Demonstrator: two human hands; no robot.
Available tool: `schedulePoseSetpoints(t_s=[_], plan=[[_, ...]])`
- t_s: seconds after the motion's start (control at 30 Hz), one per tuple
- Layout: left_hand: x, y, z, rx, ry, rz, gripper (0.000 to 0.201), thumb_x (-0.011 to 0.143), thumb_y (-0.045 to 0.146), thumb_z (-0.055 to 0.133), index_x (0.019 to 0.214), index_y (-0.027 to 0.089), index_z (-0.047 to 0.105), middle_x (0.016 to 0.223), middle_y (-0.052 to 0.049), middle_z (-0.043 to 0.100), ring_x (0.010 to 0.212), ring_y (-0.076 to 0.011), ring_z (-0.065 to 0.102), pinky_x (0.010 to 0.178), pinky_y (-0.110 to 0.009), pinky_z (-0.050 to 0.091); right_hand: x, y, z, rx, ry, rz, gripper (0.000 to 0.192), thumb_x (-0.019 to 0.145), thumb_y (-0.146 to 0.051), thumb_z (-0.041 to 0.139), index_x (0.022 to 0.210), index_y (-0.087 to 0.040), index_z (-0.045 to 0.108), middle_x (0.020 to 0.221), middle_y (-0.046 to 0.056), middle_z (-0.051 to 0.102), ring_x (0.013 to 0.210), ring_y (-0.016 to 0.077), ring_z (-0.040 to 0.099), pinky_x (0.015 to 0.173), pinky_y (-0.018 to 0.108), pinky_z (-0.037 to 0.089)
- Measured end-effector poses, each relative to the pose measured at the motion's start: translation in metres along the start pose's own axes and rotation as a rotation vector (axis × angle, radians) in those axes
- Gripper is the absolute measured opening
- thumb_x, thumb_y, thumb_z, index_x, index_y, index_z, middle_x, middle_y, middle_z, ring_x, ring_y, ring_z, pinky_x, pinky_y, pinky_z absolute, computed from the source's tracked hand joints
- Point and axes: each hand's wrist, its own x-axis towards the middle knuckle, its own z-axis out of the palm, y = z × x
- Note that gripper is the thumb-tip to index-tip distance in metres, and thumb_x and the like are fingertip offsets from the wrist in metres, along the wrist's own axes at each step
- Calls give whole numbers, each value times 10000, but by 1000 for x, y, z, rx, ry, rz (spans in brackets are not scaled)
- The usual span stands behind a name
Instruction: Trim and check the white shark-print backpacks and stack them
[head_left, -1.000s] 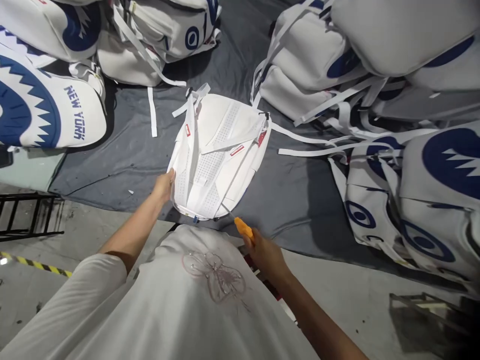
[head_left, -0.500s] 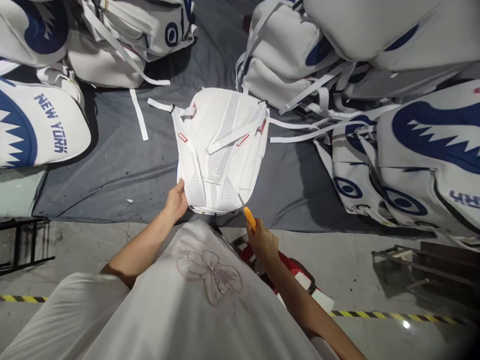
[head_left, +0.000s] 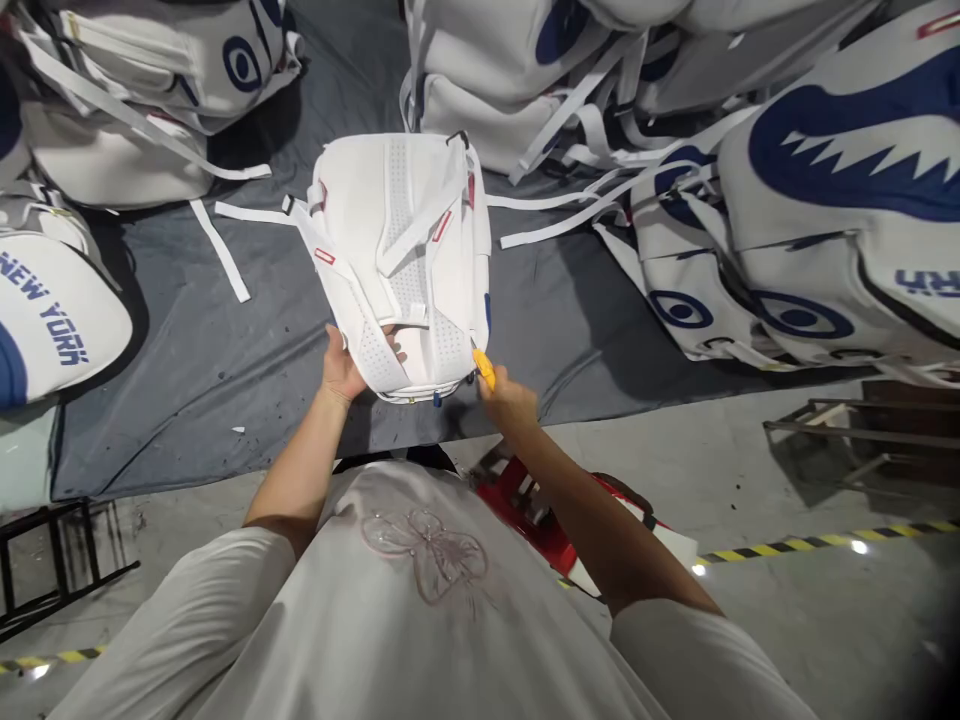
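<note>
Backpack [head_left: 409,275] lies straps-up in the middle of the frame, on a grey cloth-covered counter [head_left: 172,400]. The left grip [head_left: 343,370] reaches under the bag's lower left shoulder strap [head_left: 369,350], fingertips [head_left: 399,350] showing past its inner edge; whether it is closed on the strap I cannot tell. The right grip [head_left: 510,405] is closed around an orange-handled tool [head_left: 484,370], its front end at the bag's lower right edge. Other white-and-blue bags [head_left: 787,220] crowd the upper left and right of the frame. Striped tape [head_left: 799,544] crosses the floor [head_left: 825,620] at lower right.
</note>
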Motion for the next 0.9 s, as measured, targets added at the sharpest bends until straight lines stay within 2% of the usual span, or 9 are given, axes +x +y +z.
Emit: schedulePoseSetpoints(t_s=[0.13, 0.3, 0.43, 0.53, 0.67, 0.73, 0.8, 0.87, 0.9], plan=[[1, 2, 3, -13, -35, 47, 966, 795, 909, 338, 1226, 113, 674, 1288, -188, 673, 1151, -317, 664, 1034, -504, 524, 0, 0, 0, 26, -7, 1, 518, 1044, -472, 304, 1237, -86, 591, 874, 166, 715, 744, 210, 633, 593, 279, 265], [-8, 8, 4, -89, -66, 91, 933, 796, 903, 361, 1332, 182, 611, 1359, -152, 642, 1359, -384, 518, 1103, -637, 424, -16, 5, 5, 85, 61, 46, 420, 1029, -432, 394, 1224, -121, 597, 800, 132, 709, 705, 220, 634, 597, 287, 281], [-8, 7, 10, -129, -87, 123, 870, 828, 855, 408, 1342, 181, 604, 1363, -145, 643, 1407, -362, 470, 1136, -652, 379, -28, 8, 9, 176, 60, 52, 376, 1017, -395, 421, 1209, -124, 598, 814, 142, 714, 706, 238, 645, 608, 301, 326], [-5, 7, 13, -125, -102, 106, 849, 837, 840, 417, 1346, 186, 600, 1345, -150, 654, 1417, -344, 461, 1123, -653, 392, -59, 14, 12, 247, 59, 74, 374, 1024, -393, 381, 1193, -132, 591, 844, 141, 723, 734, 249, 665, 621, 304, 356], [2, 11, 15, -87, -91, 79, 757, 858, 785, 464, 1295, 189, 626, 1270, -145, 691, 1362, -342, 523, 1082, -639, 444, -130, 16, 28, 287, -7, 110, 343, 1013, -350, 374, 1177, -142, 591, 803, 107, 725, 709, 247, 681, 601, 291, 361], [-2, 11, 17, -6, -9, 56, 693, 870, 739, 494, 1236, 170, 647, 1235, -150, 699, 1329, -351, 550, 1076, -617, 462, -157, 11, 35, 309, -78, 90, 332, 1008, -345, 390, 1194, -151, 584, 802, 94, 729, 708, 243, 689, 596, 283, 361], [-17, 5, 18, 200, 193, 117, 634, 862, 684, 556, 1194, 153, 651, 1234, -159, 690, 1321, -358, 554, 1101, -587, 451, -169, 4, 38, 321, -134, 56, 323, 1015, -361, 395, 1182, -164, 588, 814, 87, 734, 725, 241, 699, 596, 278, 361], [-40, -6, 18, 596, 415, 350, 619, 828, 607, 652, 1253, 158, 614, 1345, -164, 627, 1377, -352, 494, 1170, -558, 375, -167, -4, 36, 316, -156, 42, 328, 1029, -379, 384, 1173, -171, 593, 839, 88, 740, 747, 240, 708, 601, 276, 363], [-52, -12, 18, 857, 472, 506, 651, 809, 564, 693, 1311, 165, 581, 1441, -169, 555, 1428, -351, 428, 1207, -553, 312, -163, -9, 34, 307, -164, 43, 336, 1035, -389, 381, 1180, -171, 593, 857, 91, 743, 758, 241, 712, 605, 277, 366]])
